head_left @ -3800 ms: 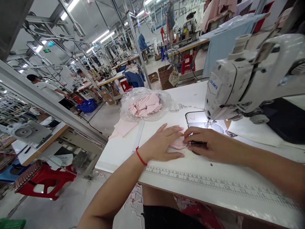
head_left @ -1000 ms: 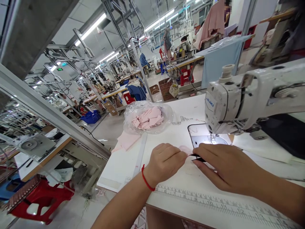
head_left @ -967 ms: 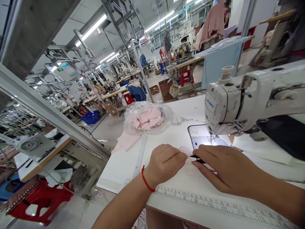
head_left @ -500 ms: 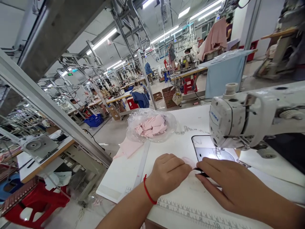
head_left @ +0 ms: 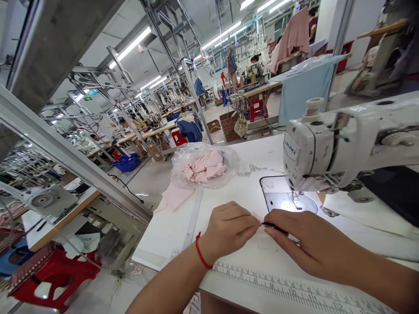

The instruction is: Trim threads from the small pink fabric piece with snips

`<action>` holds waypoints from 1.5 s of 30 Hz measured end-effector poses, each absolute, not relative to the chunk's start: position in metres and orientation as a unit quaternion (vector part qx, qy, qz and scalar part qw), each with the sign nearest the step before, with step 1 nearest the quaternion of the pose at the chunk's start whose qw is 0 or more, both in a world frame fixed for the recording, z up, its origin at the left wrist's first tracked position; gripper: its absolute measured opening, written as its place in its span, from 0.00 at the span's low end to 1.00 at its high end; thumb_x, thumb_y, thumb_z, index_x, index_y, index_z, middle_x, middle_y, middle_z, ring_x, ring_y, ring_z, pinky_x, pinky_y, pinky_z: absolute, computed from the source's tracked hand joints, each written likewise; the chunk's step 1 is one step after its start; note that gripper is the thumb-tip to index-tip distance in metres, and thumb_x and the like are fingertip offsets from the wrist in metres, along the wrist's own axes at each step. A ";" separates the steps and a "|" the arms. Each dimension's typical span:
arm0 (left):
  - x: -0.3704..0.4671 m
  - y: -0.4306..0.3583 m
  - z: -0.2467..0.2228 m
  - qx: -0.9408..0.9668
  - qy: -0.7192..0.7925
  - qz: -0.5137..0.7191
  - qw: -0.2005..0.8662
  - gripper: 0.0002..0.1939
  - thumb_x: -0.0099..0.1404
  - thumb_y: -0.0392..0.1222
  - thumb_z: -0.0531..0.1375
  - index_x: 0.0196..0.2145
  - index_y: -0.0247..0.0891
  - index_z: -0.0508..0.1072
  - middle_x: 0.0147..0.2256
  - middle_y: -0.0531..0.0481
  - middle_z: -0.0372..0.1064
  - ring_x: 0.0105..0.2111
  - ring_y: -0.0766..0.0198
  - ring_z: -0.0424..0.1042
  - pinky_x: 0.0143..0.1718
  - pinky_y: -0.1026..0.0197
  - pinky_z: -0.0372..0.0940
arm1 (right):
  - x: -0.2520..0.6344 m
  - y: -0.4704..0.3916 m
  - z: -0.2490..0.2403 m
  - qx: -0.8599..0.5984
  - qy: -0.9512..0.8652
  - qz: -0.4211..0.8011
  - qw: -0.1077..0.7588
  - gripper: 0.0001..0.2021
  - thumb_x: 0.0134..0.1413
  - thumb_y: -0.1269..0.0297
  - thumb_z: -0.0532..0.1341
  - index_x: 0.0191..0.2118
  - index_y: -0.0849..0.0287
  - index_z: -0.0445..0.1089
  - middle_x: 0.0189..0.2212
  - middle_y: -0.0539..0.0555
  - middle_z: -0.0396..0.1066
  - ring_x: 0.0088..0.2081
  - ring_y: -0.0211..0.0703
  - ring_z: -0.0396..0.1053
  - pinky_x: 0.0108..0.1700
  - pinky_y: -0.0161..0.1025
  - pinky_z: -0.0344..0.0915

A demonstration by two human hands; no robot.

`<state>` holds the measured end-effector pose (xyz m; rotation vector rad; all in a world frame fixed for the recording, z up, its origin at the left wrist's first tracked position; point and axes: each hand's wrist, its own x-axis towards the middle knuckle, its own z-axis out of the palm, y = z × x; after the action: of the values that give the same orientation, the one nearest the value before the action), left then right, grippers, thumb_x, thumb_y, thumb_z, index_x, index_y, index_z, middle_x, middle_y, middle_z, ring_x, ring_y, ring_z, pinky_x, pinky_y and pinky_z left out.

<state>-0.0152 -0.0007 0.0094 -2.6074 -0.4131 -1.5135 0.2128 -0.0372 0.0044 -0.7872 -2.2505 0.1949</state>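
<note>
My left hand [head_left: 229,229], with a red cord at the wrist, is curled into a pinch on a small pale pink fabric piece [head_left: 257,215] that is almost hidden under its fingers. My right hand [head_left: 303,242] holds a thin black tool [head_left: 272,226] whose tip meets the left fingertips. Both hands rest on the white sewing table [head_left: 248,279] just in front of the needle plate [head_left: 286,200] of a white Juki sewing machine [head_left: 330,148].
A clear plastic bag of pink cut pieces [head_left: 204,165] lies at the table's far left, with a flat pink piece [head_left: 173,196] hanging over the edge. A printed ruler [head_left: 294,290] runs along the near edge. A red stool [head_left: 54,274] stands on the floor at left. Other workstations and people fill the hall behind.
My left hand went from lying flat on the pink piece to a closed pinch on it. The piece has shrunk from view under the fingers. The camera tilted slightly.
</note>
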 end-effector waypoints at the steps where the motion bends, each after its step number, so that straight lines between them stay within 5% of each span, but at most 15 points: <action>1: -0.015 0.000 0.009 -0.854 -0.137 -0.500 0.034 0.05 0.75 0.36 0.65 0.38 0.37 0.79 0.30 0.51 0.79 0.28 0.66 0.75 0.30 0.62 0.74 | 0.213 -0.037 0.005 -0.309 -0.873 0.105 0.361 0.16 0.80 0.60 0.50 0.37 0.54 0.67 0.25 0.48 0.70 0.24 0.41 0.68 0.26 0.41 0.59; 14: -0.014 -0.003 0.009 -0.869 -0.160 -0.462 -0.069 0.07 0.74 0.36 0.66 0.36 0.37 0.81 0.31 0.48 0.79 0.29 0.65 0.77 0.30 0.65 0.75 | 0.212 -0.029 0.003 -0.342 -0.852 0.209 0.337 0.24 0.79 0.53 0.51 0.28 0.54 0.66 0.19 0.47 0.65 0.21 0.39 0.60 0.25 0.39 0.53; 21: -0.013 -0.002 0.009 -0.849 -0.210 -0.465 -0.137 0.11 0.75 0.45 0.67 0.35 0.36 0.82 0.29 0.49 0.76 0.26 0.67 0.73 0.29 0.65 0.73 | 0.215 -0.026 -0.002 -0.335 -0.780 0.305 0.433 0.18 0.79 0.48 0.54 0.41 0.53 0.72 0.23 0.46 0.65 0.23 0.39 0.61 0.25 0.36 0.60; 26: -0.012 -0.003 0.011 -0.838 -0.227 -0.467 -0.168 0.11 0.74 0.46 0.68 0.36 0.36 0.83 0.29 0.49 0.76 0.25 0.69 0.72 0.27 0.66 0.71 | 0.215 -0.024 -0.005 -0.309 -0.812 0.235 0.436 0.08 0.74 0.57 0.61 0.46 0.53 0.75 0.32 0.52 0.76 0.29 0.41 0.70 0.30 0.38 0.66; 32: -0.012 -0.005 0.016 -0.834 -0.215 -0.481 -0.168 0.05 0.74 0.41 0.68 0.41 0.36 0.83 0.30 0.49 0.77 0.30 0.67 0.74 0.31 0.65 0.71 | 0.214 -0.024 -0.005 -0.308 -0.811 0.248 0.432 0.10 0.76 0.60 0.58 0.42 0.52 0.74 0.27 0.49 0.74 0.23 0.38 0.65 0.26 0.37 0.62; 36: -0.013 -0.007 0.016 -0.832 -0.245 -0.465 -0.179 0.05 0.73 0.40 0.68 0.38 0.37 0.82 0.29 0.50 0.75 0.28 0.67 0.73 0.30 0.65 0.71 | 0.216 -0.027 -0.002 -0.303 -0.823 0.129 0.463 0.03 0.72 0.66 0.61 0.45 0.52 0.72 0.32 0.49 0.76 0.26 0.39 0.68 0.29 0.38 0.64; 45: -0.010 -0.009 0.011 -0.858 -0.219 -0.457 -0.084 0.06 0.74 0.36 0.64 0.38 0.37 0.80 0.31 0.49 0.75 0.27 0.67 0.72 0.29 0.65 0.72 | 0.216 -0.028 -0.005 -0.282 -0.865 -0.008 0.416 0.08 0.70 0.73 0.57 0.49 0.53 0.66 0.34 0.50 0.75 0.29 0.41 0.73 0.30 0.38 0.68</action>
<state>-0.0095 -0.0087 0.0107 -2.8491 -0.7282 -1.5174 0.2156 -0.0282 -0.0047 -0.7076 -2.1708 -0.0193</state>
